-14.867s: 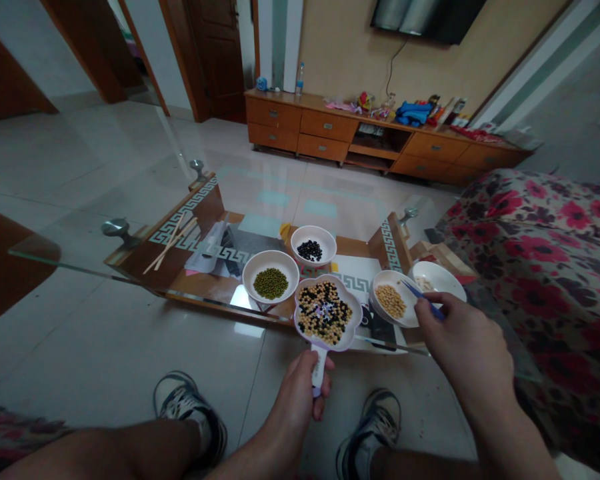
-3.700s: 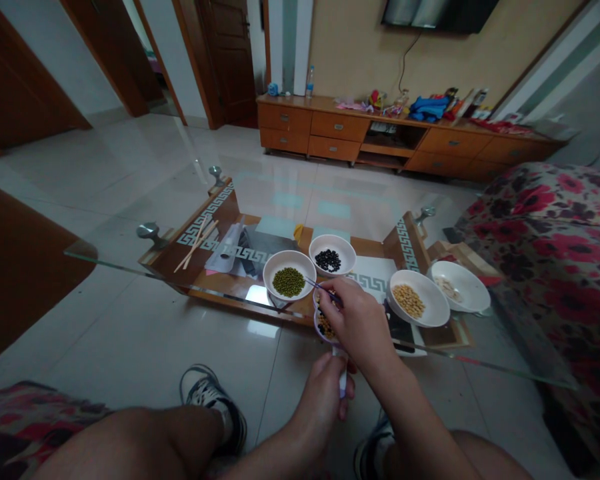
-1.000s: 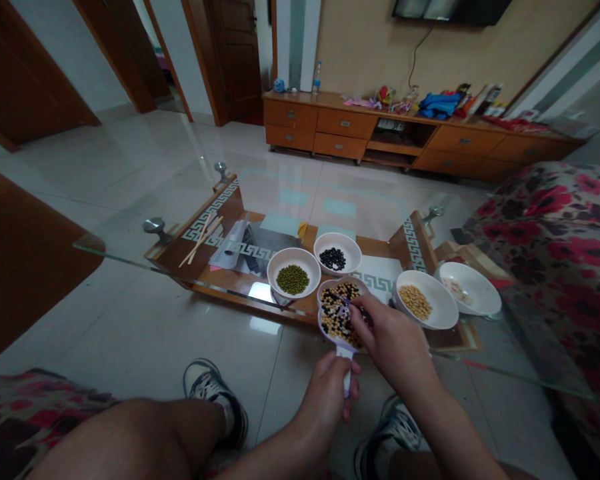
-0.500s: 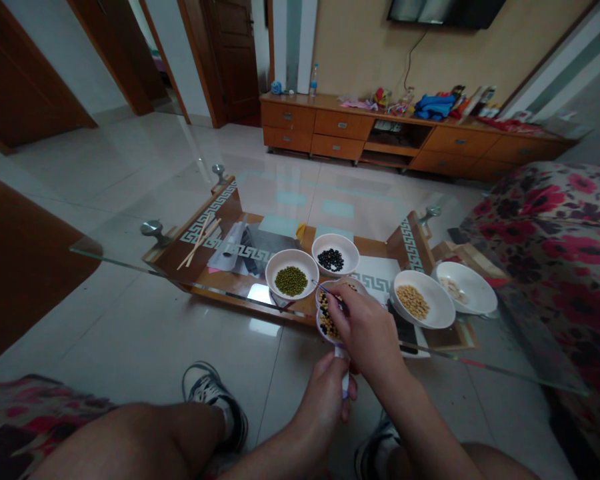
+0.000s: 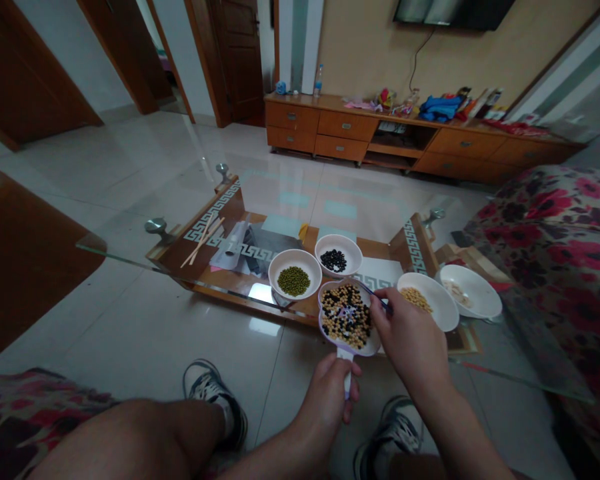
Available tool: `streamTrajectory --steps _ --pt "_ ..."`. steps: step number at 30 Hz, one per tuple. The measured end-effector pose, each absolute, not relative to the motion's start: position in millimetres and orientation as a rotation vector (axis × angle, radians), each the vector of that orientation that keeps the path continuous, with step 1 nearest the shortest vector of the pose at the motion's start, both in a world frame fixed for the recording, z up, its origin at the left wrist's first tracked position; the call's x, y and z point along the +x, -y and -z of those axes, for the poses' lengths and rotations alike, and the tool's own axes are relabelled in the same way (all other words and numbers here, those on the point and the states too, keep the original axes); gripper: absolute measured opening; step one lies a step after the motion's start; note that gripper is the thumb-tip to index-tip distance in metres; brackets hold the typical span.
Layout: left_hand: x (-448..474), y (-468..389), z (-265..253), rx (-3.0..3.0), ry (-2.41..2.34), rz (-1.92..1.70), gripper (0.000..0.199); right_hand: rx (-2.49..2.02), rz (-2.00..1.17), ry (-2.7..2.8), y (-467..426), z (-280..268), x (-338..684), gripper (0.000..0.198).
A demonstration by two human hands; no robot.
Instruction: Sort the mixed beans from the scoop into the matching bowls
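Note:
My left hand (image 5: 330,387) is closed round the white handle of a flower-shaped scoop (image 5: 321,313) with a lilac rim. Pale soybeans and black beans lie mixed in the scoop. Slim dark tweezers (image 5: 375,295) are pinched in my right hand (image 5: 413,333), their tip over the scoop's upper right rim. Whether the tip grips a bean is too small to tell. Just beyond the scoop stand a bowl of green mung beans (image 5: 293,281) and a bowl of black beans (image 5: 334,260). Right of it, partly behind my right hand, is a bowl of soybeans (image 5: 416,299).
A white bowl with a few pale pieces (image 5: 473,293) stands at the far right of the glass table (image 5: 130,259). Wooden sticks (image 5: 203,241) and papers show toward its left. A flowered sofa (image 5: 555,253) is at right, a low cabinet (image 5: 345,127) across the room.
My right hand has moved right with the tweezers, from over the scoop to its right edge, uncovering the beans inside. My left hand still holds the scoop in nearly the same place.

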State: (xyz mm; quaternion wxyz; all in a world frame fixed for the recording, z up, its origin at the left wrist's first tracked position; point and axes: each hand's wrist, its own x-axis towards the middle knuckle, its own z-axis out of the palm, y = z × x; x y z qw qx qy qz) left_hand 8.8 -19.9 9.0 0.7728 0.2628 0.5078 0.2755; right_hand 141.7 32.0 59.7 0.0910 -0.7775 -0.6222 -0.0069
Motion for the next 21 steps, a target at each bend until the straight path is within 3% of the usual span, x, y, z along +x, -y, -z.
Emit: streamTrajectory --steps 21 --pt "9.3 19.6 -6.8 0.559 -1.092 -0.6 0.03 -2.41 0.049 2.004 -38.2 -45.7 143.7 0.026"
